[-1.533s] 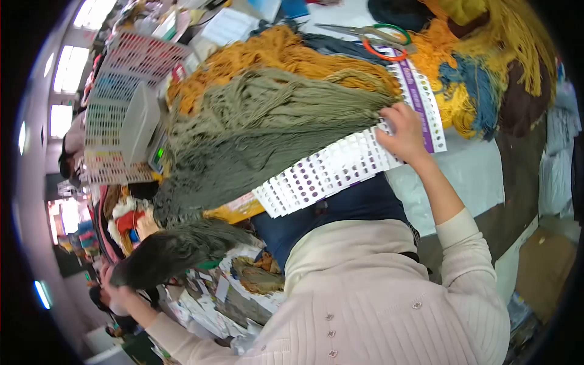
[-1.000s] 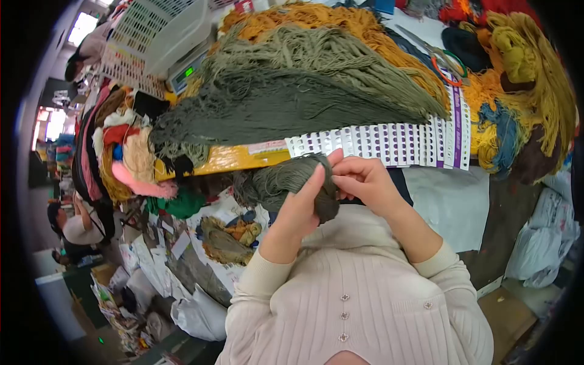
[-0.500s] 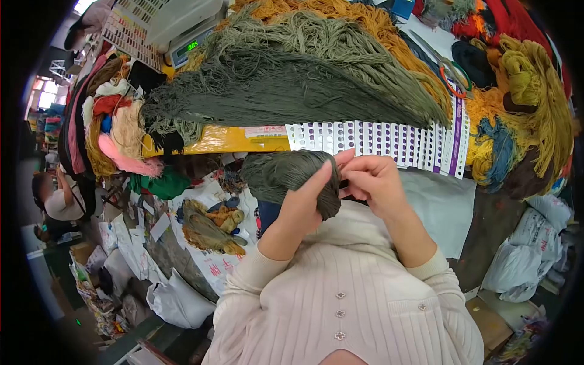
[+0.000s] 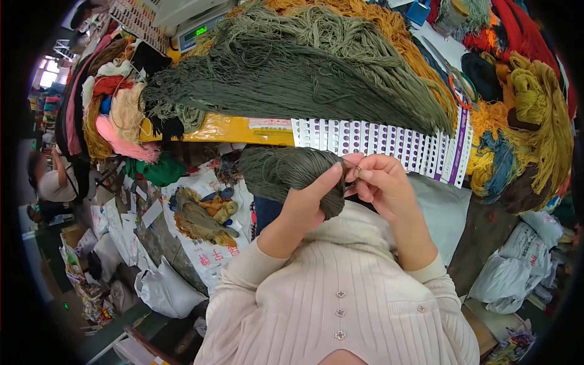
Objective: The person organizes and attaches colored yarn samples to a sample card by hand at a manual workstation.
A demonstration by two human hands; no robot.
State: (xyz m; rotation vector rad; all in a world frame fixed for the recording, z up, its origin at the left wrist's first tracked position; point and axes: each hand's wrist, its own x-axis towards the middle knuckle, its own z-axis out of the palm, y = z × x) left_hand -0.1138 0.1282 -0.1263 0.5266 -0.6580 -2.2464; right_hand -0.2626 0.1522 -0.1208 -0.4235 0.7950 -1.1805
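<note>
A bundled skein of dark grey-green yarn (image 4: 286,170) is in my left hand (image 4: 311,198), whose thumb presses across its right end. Close beside that end, my right hand (image 4: 384,182) pinches a thin dark strand between thumb and fingertips. Some of the right hand's fingers are curled, and the strand is too fine to follow fully. Beyond both hands, a long heap of dark green yarn (image 4: 274,85) lies across the table edge, over paler olive yarn (image 4: 328,30). White cards with punched holes (image 4: 371,143) stick out from beneath the heap.
Scissors with orange and green handles (image 4: 459,88) lie at the right among coloured skeins (image 4: 535,91). A scale with a green display (image 4: 198,31) stands at back left. Lower left are olive skeins (image 4: 204,219) and a white sack (image 4: 167,289). Another person (image 4: 55,176) is farther left.
My right hand has turned a little, with its fingertips now pinched on a strand beside the skein. The left hand keeps its hold. The view has shifted slightly, and the scale's display has changed.
</note>
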